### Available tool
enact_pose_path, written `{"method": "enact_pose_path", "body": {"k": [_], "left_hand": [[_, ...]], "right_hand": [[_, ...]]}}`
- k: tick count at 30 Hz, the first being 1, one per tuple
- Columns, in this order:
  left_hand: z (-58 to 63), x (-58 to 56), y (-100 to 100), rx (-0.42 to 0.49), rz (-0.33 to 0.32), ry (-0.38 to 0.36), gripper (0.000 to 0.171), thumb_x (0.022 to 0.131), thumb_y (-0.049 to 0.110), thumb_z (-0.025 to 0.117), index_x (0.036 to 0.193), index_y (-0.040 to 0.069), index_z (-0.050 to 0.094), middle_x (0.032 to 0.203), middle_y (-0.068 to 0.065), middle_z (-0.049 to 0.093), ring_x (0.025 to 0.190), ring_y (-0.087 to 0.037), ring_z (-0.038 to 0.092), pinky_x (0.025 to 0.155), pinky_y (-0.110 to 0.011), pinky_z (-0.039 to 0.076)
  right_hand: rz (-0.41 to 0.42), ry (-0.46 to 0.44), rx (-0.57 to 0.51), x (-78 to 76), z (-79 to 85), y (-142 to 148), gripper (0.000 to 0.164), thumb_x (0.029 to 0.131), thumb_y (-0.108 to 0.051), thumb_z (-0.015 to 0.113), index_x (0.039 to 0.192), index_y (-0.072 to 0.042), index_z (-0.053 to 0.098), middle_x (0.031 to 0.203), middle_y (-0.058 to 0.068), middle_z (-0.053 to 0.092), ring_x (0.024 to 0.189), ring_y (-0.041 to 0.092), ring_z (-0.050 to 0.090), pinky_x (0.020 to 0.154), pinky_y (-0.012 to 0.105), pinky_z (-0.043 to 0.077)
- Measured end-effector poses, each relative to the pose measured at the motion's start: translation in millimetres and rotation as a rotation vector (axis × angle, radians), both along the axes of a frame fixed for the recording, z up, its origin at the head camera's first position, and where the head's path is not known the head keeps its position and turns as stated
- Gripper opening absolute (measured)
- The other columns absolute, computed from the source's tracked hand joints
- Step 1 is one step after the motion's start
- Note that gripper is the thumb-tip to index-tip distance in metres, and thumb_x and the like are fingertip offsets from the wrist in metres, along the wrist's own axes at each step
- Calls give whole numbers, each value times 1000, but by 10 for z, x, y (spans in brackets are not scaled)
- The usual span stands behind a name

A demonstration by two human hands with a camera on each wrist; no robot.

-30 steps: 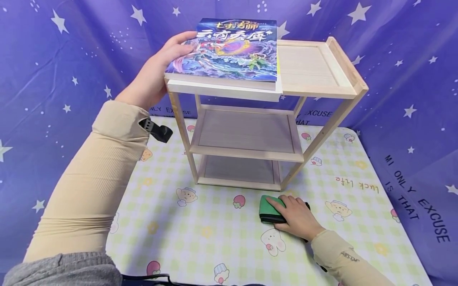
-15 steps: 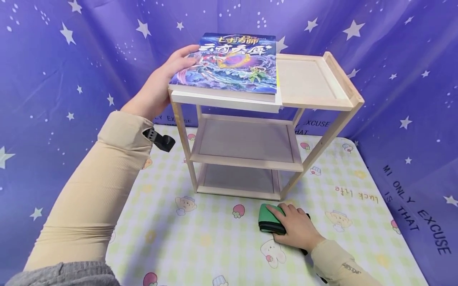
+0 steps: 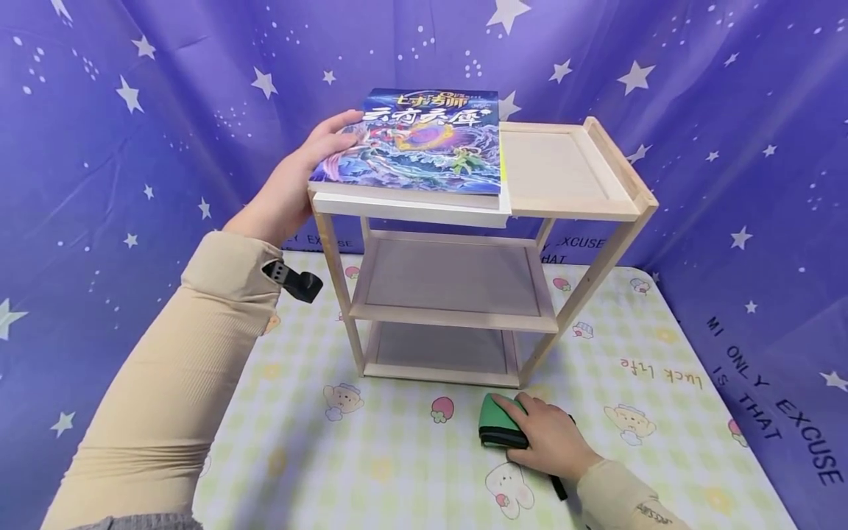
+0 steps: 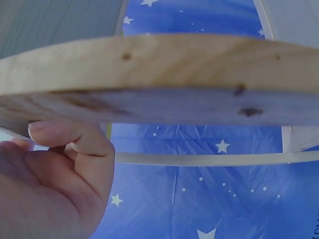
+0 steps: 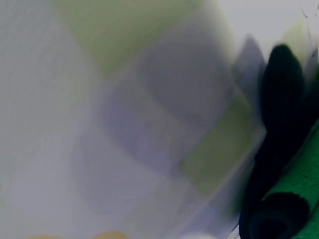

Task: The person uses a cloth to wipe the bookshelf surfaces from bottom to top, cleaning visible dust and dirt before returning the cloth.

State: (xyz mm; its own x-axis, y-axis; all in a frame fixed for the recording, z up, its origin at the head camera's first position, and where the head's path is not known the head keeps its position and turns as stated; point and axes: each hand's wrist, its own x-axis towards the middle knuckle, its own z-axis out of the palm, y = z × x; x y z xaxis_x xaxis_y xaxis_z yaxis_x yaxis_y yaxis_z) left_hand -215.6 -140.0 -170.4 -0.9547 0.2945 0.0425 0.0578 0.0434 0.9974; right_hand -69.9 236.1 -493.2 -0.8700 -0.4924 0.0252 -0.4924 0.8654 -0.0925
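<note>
A three-tier wooden shelf [image 3: 453,276] stands on the table. On the left of its top board lies a blue illustrated paperback book [image 3: 424,158], over a thicker white book [image 3: 404,208]. My left hand [image 3: 298,173] holds the left edge of the blue book, fingers over its cover. In the left wrist view, the same hand [image 4: 70,174] has a digit bent against the wooden side of the shelf. In front of the shelf's right leg, my right hand [image 3: 553,434] grips a folded green item with black edging [image 3: 500,416]. Close up, the right wrist view shows its green fabric [image 5: 305,181].
Under them is a checked tablecloth [image 3: 404,456] with cartoon prints. The right half of the shelf's top board [image 3: 559,165] has a raised end rail [image 3: 619,165]. A purple starry curtain [image 3: 199,88] hangs behind and along both sides.
The head view has tilted up, so the shelf, books and hands sit lower in it. Both hands keep their places on the book and the green item.
</note>
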Motion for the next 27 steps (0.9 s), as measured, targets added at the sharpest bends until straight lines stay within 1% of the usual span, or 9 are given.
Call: {"method": "enact_pose_path", "body": {"k": [3, 5, 10, 13, 15, 18, 21, 24, 27], "left_hand": [[-2, 5, 6, 2, 2, 6, 52, 98, 43, 49, 148, 42, 35, 161, 3, 22, 139, -21, 40, 118, -42, 25], [-3, 9, 7, 2, 2, 8, 52, 98, 43, 49, 149, 42, 35, 161, 3, 21, 140, -21, 39, 119, -43, 24], [-12, 22, 10, -7, -1, 5, 52, 98, 43, 48, 149, 42, 35, 162, 4, 19, 141, -21, 38, 119, -44, 24], [-14, 28, 10, -29, 5, 6, 52, 98, 45, 47, 149, 43, 34, 162, 4, 18, 141, -21, 37, 119, -44, 24], [-19, 32, 10, -44, 12, 7, 53, 98, 46, 47, 149, 44, 34, 162, 5, 17, 141, -21, 36, 119, -45, 24], [-20, 36, 12, -60, 24, 9, 53, 98, 46, 47, 149, 46, 34, 163, 6, 17, 142, -20, 35, 118, -45, 25], [-18, 37, 16, -48, 26, 7, 52, 98, 45, 48, 149, 45, 35, 163, 6, 17, 143, -21, 33, 118, -45, 24], [-14, 41, 19, -42, 25, 9, 52, 98, 44, 47, 149, 45, 35, 163, 6, 17, 143, -21, 33, 119, -45, 24], [-16, 49, 21, -47, 21, 8, 52, 99, 44, 46, 149, 45, 34, 163, 6, 16, 144, -21, 33, 119, -45, 24]], "right_hand": [[-17, 17, -16, 5, 16, -32, 81, 71, -43, 78, 145, -23, 49, 109, 6, 60, 79, 14, 53, 64, 36, 48], [-30, 25, -27, 8, 30, -59, 81, 72, -43, 77, 145, -23, 49, 107, 4, 59, 77, 12, 51, 63, 34, 47], [-60, 57, -61, 10, 76, -137, 83, 72, -43, 79, 146, -24, 48, 111, 5, 61, 81, 13, 57, 65, 34, 49], [-83, 77, -87, -13, 113, -198, 85, 71, -44, 81, 146, -24, 48, 109, 3, 61, 77, 11, 55, 64, 31, 47], [-100, 86, -104, -36, 136, -243, 85, 71, -44, 81, 146, -23, 48, 105, 2, 59, 73, 8, 51, 62, 29, 45], [-126, 118, -127, -84, 179, -305, 83, 69, -42, 82, 143, -21, 51, 104, 4, 59, 72, 10, 52, 63, 31, 46], [-147, 151, -150, -137, 218, -361, 82, 68, -41, 83, 141, -19, 53, 102, 6, 59, 74, 13, 54, 64, 34, 47], [-170, 175, -168, -184, 245, -414, 80, 68, -39, 82, 140, -19, 53, 98, 6, 58, 72, 15, 53, 63, 34, 46], [-189, 195, -173, -219, 255, -461, 80, 68, -39, 82, 140, -18, 52, 98, 7, 57, 72, 16, 54, 62, 35, 47]]}}
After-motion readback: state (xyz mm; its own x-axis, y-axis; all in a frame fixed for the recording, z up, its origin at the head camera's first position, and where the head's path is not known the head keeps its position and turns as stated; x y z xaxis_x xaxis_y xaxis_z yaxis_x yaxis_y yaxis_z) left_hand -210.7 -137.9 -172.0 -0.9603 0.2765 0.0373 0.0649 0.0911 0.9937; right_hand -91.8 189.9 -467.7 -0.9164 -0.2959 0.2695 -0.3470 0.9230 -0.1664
